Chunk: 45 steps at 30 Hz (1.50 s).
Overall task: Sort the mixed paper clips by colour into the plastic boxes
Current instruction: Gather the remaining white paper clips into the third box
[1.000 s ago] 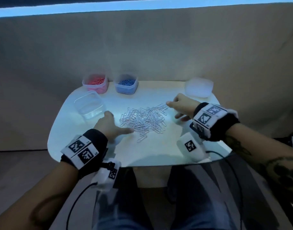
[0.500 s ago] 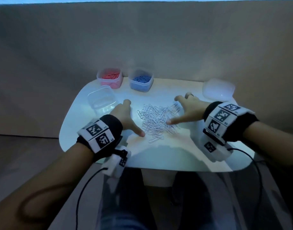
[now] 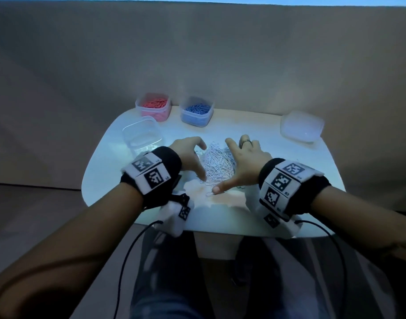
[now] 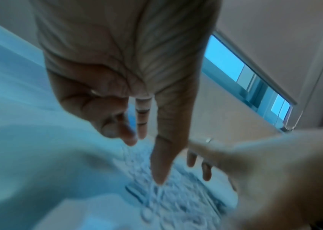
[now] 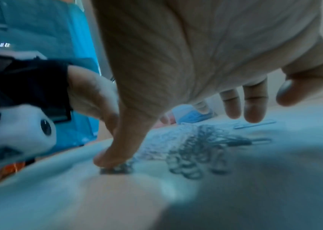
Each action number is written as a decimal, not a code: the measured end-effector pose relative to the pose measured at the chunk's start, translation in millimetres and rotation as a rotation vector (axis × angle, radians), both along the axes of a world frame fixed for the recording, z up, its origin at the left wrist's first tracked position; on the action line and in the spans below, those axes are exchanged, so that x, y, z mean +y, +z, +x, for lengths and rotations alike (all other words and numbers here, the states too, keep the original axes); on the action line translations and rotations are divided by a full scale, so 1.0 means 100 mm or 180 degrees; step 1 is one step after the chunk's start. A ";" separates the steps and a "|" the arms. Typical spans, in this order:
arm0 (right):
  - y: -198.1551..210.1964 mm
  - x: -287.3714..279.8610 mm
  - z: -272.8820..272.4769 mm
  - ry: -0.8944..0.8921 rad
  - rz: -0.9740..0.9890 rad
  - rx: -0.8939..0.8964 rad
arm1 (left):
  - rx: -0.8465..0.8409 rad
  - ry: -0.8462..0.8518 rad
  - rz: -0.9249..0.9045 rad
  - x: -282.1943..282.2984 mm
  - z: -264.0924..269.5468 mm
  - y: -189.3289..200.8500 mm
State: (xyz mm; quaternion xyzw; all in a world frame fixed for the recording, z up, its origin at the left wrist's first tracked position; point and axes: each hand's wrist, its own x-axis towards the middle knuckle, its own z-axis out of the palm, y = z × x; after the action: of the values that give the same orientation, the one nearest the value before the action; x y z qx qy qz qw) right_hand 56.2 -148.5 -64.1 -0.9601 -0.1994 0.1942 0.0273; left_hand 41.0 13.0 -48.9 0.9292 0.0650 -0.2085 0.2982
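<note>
We saw pale silvery-white paper clips (image 3: 218, 164) heaped on a white table (image 3: 278, 162). One clear box (image 3: 152, 106) held pink-red clips, another (image 3: 196, 110) blue ones. Our black wristbands (image 3: 296, 187) bore black-and-white square-patterned tags, and a dark ring (image 3: 246, 142) showed.

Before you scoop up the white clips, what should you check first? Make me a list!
1. Pile of white clips gathered between both hands: ok.
2. Left hand and right hand open, one on each side of the pile: ok.
3. Empty clear box open and close by the left hand: ok.
4. Red box and blue box holding only their own colour: ok, as far as shows.
5. Stray clip under the right thumb back in the pile: not ok.
6. Other colours hiding in the pile: cannot tell.
</note>
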 end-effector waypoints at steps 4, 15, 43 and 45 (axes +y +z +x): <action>-0.05 -0.01 0.07 0.0354 -0.0084 -0.0027 | -0.0889 0.0533 0.0060 0.26 -0.13 0.18; -0.12 0.11 0.07 0.0835 -0.0022 -0.0358 | -0.0448 0.1100 0.1278 0.86 -0.09 0.17; -0.13 0.10 0.14 0.0882 0.0033 -0.0565 | -0.0958 0.0904 0.0955 0.41 -0.25 0.07; -0.15 0.09 0.19 0.0754 0.0200 -0.0459 | -0.0939 0.0902 0.0933 0.40 -0.24 0.06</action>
State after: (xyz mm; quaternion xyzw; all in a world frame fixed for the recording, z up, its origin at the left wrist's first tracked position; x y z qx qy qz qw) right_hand 75.1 -140.0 -79.1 -0.9399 -0.3188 0.1203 0.0198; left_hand 17.3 53.1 -42.9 0.9645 0.1800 -0.0150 0.1928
